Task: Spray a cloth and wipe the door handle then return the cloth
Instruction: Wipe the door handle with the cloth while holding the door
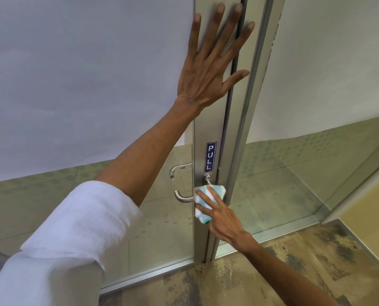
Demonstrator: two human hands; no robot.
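Cloth pressed to the door handle, other hand braced on the frame.

The right hand point(222, 217) grips the striped cloth point(202, 208) against the door handle point(183, 198), at five o'clock from the PULL sign point(210, 157). The left hand point(208, 67) lies flat, fingers spread, on the metal door frame point(208, 133) at twelve o'clock, grasping nothing.

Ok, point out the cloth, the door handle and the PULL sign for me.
cloth point(200, 212): head view, striped fold under the fingers.
door handle point(183, 198): head view, bare lever left of the cloth.
PULL sign point(210, 157): head view, middle of the blue plate.
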